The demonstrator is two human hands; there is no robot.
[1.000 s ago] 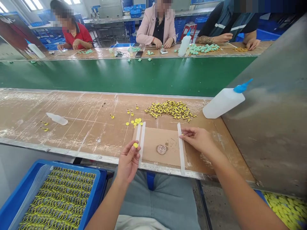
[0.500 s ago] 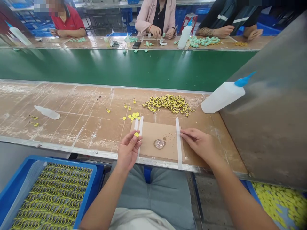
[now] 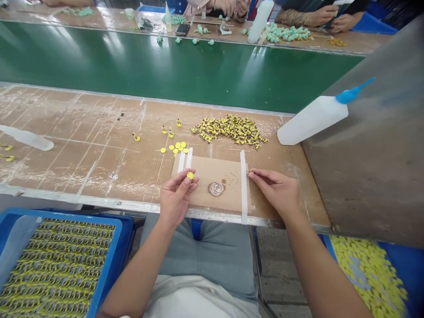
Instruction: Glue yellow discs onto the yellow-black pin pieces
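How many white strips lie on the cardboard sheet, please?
3. One strip and another lie side by side at the cardboard sheet's left, behind the left hand; a third lies at its right, beside the right hand. Hands may hide more.

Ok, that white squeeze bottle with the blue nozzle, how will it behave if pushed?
The squeeze bottle lies on its side, so its round body would probably roll when pushed. Its thin, translucent plastic looks light and somewhat flexible. The slender blue nozzle seems the fragile part, likely to bend first.
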